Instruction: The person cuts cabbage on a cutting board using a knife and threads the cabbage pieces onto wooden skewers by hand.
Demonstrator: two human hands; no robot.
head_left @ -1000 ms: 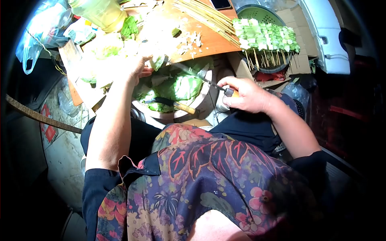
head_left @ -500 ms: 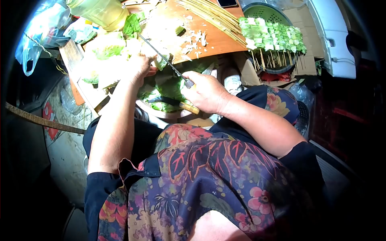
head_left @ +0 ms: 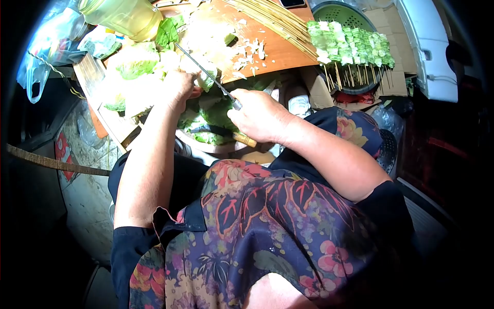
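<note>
My right hand (head_left: 260,116) is wrapped round the handle of a long thin knife (head_left: 201,67), whose blade points up and left over the board. At the near edge of the wooden board (head_left: 278,49), my left hand (head_left: 182,88) has its fingers closed on a pale green cabbage piece (head_left: 207,81), close beside the blade. Strong glare washes out part of the leaves there. Below both hands a basin (head_left: 226,148) holds cabbage leaves (head_left: 208,118) and a second knife with a wooden handle (head_left: 244,139).
Bare wooden skewers (head_left: 272,23) lie on the board. Skewered cabbage pieces (head_left: 352,45) rest on a green colander (head_left: 342,14) at the upper right. A yellowish container (head_left: 123,18), plastic bags (head_left: 38,69), a phone (head_left: 292,3) and a white foam box (head_left: 432,56) stand around.
My right hand has moved left with the knife, bringing the blade over the board beside my left hand. My left hand has stayed nearly in place.
</note>
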